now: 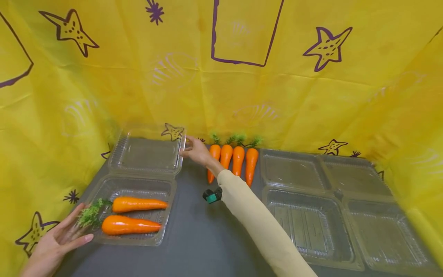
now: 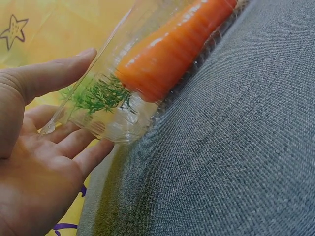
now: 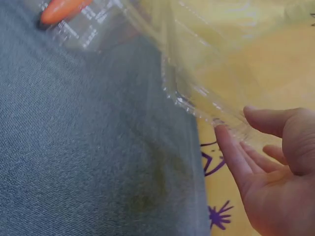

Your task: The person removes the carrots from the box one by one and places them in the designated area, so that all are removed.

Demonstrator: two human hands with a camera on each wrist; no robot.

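Note:
In the head view, a clear plastic clamshell container (image 1: 138, 243) stands at the left, its lid (image 1: 149, 152) raised behind the base. Two orange carrots (image 1: 131, 225) with green tops lie side by side in the base, tops to the left. My left hand (image 1: 60, 234) holds the base's left end, thumb and fingers spread about its wall. The left wrist view shows a carrot (image 2: 162, 54) through the plastic, beside that hand (image 2: 54, 132). My right hand (image 1: 198, 151) pinches the lid's right edge between thumb and fingers; the right wrist view shows this hand (image 3: 275, 162) at the lid's corner.
Several carrots (image 1: 238, 157) lie in a row at the back middle of the grey table (image 1: 204, 238). Two more clear containers (image 1: 311, 231) with raised lids stand at the right. A yellow patterned cloth (image 1: 194, 88) hangs behind and at both sides.

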